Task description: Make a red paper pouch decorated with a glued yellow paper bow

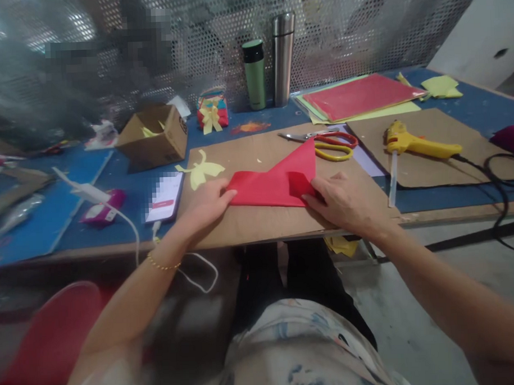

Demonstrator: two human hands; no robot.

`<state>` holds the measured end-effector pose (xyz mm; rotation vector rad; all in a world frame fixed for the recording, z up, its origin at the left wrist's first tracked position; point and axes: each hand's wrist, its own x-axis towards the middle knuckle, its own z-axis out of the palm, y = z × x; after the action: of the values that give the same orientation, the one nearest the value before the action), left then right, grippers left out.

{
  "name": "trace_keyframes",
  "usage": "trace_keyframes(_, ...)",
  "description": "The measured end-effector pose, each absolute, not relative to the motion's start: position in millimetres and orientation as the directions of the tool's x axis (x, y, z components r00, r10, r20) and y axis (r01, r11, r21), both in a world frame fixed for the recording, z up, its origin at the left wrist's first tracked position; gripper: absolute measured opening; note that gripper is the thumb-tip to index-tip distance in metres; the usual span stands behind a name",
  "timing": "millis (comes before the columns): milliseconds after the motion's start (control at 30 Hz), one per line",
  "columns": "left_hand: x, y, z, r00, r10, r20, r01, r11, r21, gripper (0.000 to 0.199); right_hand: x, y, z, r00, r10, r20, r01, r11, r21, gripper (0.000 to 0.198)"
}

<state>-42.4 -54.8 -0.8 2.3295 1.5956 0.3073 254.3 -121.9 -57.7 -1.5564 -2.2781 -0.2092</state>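
A red sheet of paper [273, 183], folded into a triangle shape, lies on a brown cardboard mat [258, 220] at the table's near edge. My left hand [207, 204] presses on its left corner with the fingertips. My right hand [344, 203] pinches the right side of the paper, where a small flap is folded over. A yellow paper cutout [201, 173] lies just left of the red paper.
Red-and-yellow scissors [329, 144] lie behind the paper. A yellow glue gun [415, 145] with a black cable rests on a second cardboard at right. A phone [165, 197], small cardboard box [154, 137], two flasks [269, 60] and stacked coloured sheets [359, 96] are farther back.
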Motion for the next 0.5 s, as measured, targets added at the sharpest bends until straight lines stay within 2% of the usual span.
trace_keyframes(367,-44,-55,-13,0.376,0.926,0.032,0.888,-0.37,0.272,0.018,255,-122,-62,-0.351,0.826,0.44,0.91,0.411,-0.046,0.025)
trace_keyframes(500,-44,-55,-16,0.379,0.925,0.038,0.886,-0.374,0.274,0.019,255,-122,-61,-0.341,0.832,0.437,0.914,0.402,-0.053,0.026)
